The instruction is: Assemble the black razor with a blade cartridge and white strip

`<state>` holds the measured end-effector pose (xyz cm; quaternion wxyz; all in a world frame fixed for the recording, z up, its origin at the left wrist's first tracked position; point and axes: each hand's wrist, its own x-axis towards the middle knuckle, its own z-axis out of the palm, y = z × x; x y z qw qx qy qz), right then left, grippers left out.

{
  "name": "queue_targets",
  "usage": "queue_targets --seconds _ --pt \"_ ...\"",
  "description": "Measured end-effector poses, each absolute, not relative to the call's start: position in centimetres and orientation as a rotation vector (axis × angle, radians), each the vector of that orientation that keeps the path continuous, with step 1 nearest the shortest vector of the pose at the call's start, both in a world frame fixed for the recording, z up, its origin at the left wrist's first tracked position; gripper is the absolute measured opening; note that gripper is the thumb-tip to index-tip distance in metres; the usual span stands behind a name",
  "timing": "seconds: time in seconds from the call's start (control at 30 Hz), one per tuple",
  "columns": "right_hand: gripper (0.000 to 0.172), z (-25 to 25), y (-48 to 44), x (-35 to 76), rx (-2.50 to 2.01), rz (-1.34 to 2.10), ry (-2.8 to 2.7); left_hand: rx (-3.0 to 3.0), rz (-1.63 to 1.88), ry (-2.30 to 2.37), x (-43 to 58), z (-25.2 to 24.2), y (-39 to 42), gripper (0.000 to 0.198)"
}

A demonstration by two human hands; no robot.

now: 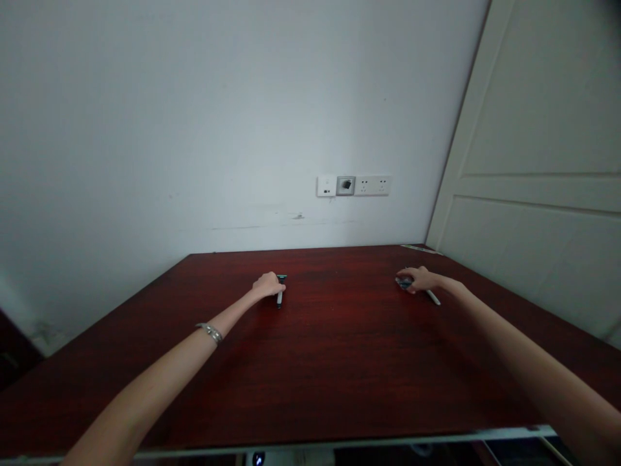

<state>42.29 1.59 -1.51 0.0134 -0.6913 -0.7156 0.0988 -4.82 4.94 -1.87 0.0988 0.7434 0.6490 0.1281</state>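
Observation:
On the left of the dark red table [334,349], my left hand [266,285] is closed on a razor [279,299]. The razor has a pale handle with a dark end and a green-and-black head pointing to the wall. To the right, my right hand [421,278] curls its fingers over a small bluish, partly see-through thing [404,283], whose kind I cannot make out. A pale stick-like handle [433,298] shows from under this hand; whether it belongs to the bluish thing is hidden.
Behind the table stands a white wall with a row of sockets [372,186] and a black plug [346,185]. A pale panelled door [538,213] borders the right side. A thin pale strip [421,248] lies at the far right corner. Below the front edge, an open space holds partly seen things.

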Motion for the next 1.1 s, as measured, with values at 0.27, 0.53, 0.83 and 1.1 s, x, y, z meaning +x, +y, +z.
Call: queue_targets --seconds 0.27,0.53,0.83,1.1 --pt "0.068 -1.7 2.5 42.9 -2.194 0.341 -2.226 2.16 0.244 2.039 -4.2 -1.4 4.2 0.023" --pt "0.066 -2.0 3.0 44.7 -1.924 0.609 -2.215 2.16 0.219 2.015 -4.3 -1.9 4.2 0.033" --pt "0.059 -2.5 3.3 45.8 -1.838 0.449 -2.341 2.203 0.132 2.072 -4.1 -1.5 3.9 0.043" --pt "0.058 -2.6 2.4 45.3 -1.799 0.298 -2.317 2.202 0.329 2.096 -3.5 -0.2 3.8 0.046"
